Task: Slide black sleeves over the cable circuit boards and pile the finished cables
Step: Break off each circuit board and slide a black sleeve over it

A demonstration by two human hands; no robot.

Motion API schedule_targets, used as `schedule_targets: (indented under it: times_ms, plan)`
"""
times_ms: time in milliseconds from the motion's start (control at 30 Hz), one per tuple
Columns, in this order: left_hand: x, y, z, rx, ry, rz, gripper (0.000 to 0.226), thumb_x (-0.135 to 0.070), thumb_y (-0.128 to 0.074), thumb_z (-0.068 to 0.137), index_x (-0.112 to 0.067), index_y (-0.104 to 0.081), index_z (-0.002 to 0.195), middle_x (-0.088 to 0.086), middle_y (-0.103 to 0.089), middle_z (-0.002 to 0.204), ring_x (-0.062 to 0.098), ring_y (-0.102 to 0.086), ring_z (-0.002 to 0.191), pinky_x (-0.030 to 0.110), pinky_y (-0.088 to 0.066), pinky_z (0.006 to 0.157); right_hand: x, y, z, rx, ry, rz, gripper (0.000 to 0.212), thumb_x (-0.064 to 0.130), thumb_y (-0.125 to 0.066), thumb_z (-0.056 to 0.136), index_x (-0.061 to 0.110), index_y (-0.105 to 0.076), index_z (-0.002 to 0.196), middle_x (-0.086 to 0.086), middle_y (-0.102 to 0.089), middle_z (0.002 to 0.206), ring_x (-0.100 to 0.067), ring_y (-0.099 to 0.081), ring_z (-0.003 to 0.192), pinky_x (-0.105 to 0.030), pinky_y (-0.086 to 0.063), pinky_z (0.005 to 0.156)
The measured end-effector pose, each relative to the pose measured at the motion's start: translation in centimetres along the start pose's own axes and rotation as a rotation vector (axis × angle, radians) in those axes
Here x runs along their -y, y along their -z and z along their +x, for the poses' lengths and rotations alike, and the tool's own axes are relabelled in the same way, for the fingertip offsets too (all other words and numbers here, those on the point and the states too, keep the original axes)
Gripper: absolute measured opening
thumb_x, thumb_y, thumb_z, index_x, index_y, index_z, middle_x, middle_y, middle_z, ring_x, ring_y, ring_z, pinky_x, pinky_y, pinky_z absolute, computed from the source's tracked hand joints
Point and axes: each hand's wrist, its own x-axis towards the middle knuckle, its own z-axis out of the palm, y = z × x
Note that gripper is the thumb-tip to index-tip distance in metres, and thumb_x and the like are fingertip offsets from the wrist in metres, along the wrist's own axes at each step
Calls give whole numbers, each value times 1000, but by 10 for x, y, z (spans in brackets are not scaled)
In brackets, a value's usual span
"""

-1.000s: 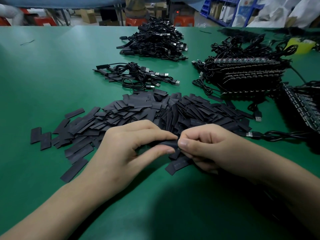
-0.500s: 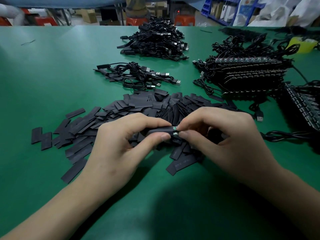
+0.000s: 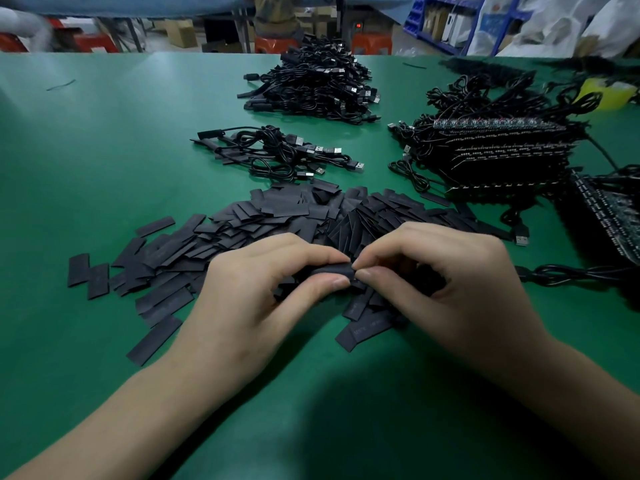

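While your left hand (image 3: 256,292) pinches a black sleeve (image 3: 330,270) between thumb and forefinger, your right hand (image 3: 450,285) meets it at the sleeve's right end, with thumb and forefinger tips closed on that end. The sleeve lies roughly level between the two hands, over the near edge of the heap of loose sleeves (image 3: 242,226) on the green table (image 3: 104,150). Your other fingers on both hands are curled in. You cannot tell how far the circuit board sits inside, because your fingertips cover the opening. A black cable (image 3: 571,273) runs from behind your right hand off to the right. Beyond the heap lies a small pile of cables (image 3: 277,154), farther back a bigger pile (image 3: 311,84), and to the right a stack of boards (image 3: 502,154) with cables attached.
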Motion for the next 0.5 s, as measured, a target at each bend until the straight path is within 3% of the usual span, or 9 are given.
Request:
schedule_targets:
  times_ms: [133, 233, 500]
  plan:
    - [0, 0, 0, -33, 34, -24, 19, -30, -71, 90, -21, -77, 105, -10, -74, 95, 7, -69, 91, 29, -52, 80, -1, 2, 0, -27, -63, 35, 10, 23, -77, 88, 18, -75, 96, 10, -68, 79, -10, -63, 71, -25, -50, 67]
    - [-1, 2, 1, -51, 42, -23, 19, -29, -71, 90, -22, -76, 106, -13, -74, 97, 3, -68, 93, 25, -52, 83, 0, 4, 1, -30, -87, 42, 15, 23, -78, 86, 17, -75, 99, 9, -68, 78, -12, -62, 69, -28, -50, 66]
    - [-1, -1, 0, -48, 15, -15, 20, -28, -72, 89, -19, -77, 107, -9, -74, 96, 6, -69, 91, 30, -52, 81, 2, 1, -2, -60, -64, -6, 9, 21, -78, 86, 14, -78, 91, 16, -65, 79, -1, -60, 69, -13, -45, 67]
